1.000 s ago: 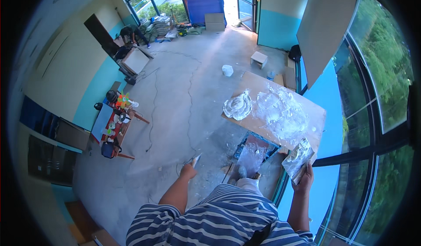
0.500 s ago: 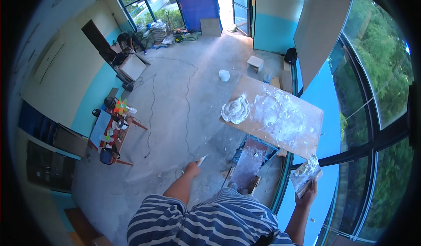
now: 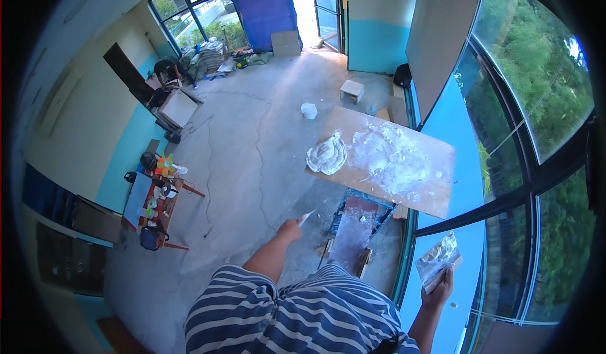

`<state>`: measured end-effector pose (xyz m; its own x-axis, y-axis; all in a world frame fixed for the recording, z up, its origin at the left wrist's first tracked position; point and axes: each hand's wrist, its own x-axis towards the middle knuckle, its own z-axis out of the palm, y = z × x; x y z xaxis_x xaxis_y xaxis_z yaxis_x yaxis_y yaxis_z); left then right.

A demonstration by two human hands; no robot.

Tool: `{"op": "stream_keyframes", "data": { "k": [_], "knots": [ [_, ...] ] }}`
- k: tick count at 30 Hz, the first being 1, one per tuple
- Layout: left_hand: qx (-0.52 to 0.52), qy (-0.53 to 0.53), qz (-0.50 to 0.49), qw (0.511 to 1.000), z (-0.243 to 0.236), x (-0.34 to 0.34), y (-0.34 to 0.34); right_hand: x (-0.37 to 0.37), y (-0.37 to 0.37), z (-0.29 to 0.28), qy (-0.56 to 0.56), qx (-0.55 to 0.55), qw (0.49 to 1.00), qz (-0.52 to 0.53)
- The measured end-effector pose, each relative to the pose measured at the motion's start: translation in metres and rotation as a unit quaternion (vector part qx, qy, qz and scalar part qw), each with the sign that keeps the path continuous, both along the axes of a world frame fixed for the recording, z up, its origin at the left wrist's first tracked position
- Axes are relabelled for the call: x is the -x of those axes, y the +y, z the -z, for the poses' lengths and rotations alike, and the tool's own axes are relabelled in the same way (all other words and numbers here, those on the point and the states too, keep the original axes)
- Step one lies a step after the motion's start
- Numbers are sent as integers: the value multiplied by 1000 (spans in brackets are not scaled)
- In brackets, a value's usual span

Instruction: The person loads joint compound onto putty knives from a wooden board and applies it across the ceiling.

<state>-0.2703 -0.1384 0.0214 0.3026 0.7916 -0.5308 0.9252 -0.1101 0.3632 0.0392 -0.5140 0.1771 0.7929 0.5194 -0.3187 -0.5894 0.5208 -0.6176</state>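
Observation:
My left hand (image 3: 290, 230) is closed around the handle of a small putty knife (image 3: 307, 216), its pale blade pointing up and to the right, above the floor. On the right, my right hand (image 3: 440, 287) grips a broad flat metal plastering trowel (image 3: 431, 277), whose upper face carries a smear of wet white plaster (image 3: 445, 248). A large brown board (image 3: 339, 118) lies ahead of me. On it sit a thick round mound of white plaster (image 3: 327, 154) and a wide, rough spread of the same plaster (image 3: 391, 158). Neither tool touches the board.
Below the board stands a blue-framed platform with a whitened plank (image 3: 351, 237). Tall windows (image 3: 511, 272) line the right side. A cluttered red table (image 3: 161, 206) is at left. Cables (image 3: 260, 146) cross the floor. Another person (image 3: 170, 70) bends over at the far left.
The whole view has shifted slightly. My left hand has moved a little up and right with the putty knife. The trowel in my right hand has come away from the board's near corner.

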Motion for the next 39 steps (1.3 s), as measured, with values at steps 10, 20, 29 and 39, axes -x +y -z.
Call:
{"op": "stream_keyframes", "data": {
  "k": [10, 20, 29, 39],
  "knots": [
    [20, 21, 42, 999, 15, -4, -14, 15, -29, -7, -24, -5, 999, 23],
    [33, 32, 89, 995, 12, -17, -56, 58, -91, -11, -12, -19, 999, 46],
    [10, -19, 106, 994, -2, -46, -99, 81, -145, -13, 4, -28, 993, 116],
    [289, -318, -146, 891, 3, -126, -130, 80, -156, -13, 22, -59, 988, 143]
  ]
}}
